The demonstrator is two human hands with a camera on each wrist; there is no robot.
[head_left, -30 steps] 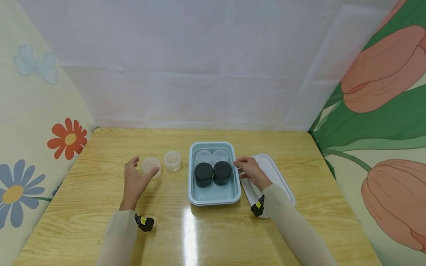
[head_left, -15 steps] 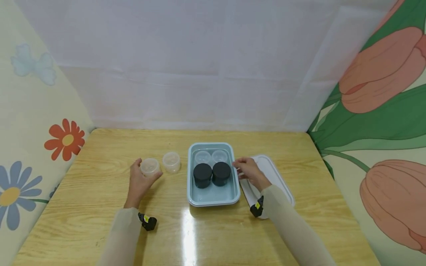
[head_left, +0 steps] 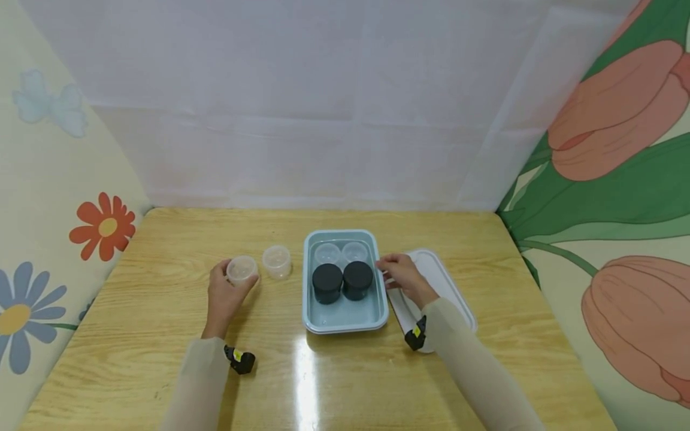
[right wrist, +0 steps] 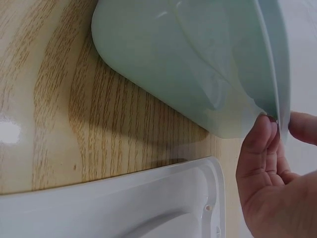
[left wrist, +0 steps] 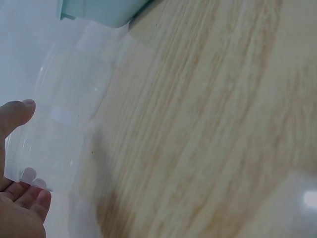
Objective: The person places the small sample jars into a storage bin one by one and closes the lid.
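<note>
My left hand point(head_left: 223, 298) grips a clear plastic cup point(left wrist: 49, 151) on the left of the table, with the thumb on one side and the fingers on the other. Just right of it, a second clear cup point(head_left: 277, 263) stands apart from the hand. The light blue tub point(head_left: 346, 327) sits in the middle. Its rim is pinched at the right side between the thumb and fingers of my right hand point(head_left: 404, 278). Inside the tub are two black-lidded jars point(head_left: 327, 276) side by side, with two clear cups point(head_left: 354, 252) behind them.
A white lid point(head_left: 448, 293) lies on the wooden table point(head_left: 205, 227) to the right of the tub, partly under the right forearm. White cloth point(head_left: 323, 120) hangs behind the table. Printed flower panels point(head_left: 631, 239) flank it.
My left hand, first held spread beside the left clear cup, has moved in and closed its fingers and thumb around it. The right hand has stayed at the tub's rim.
</note>
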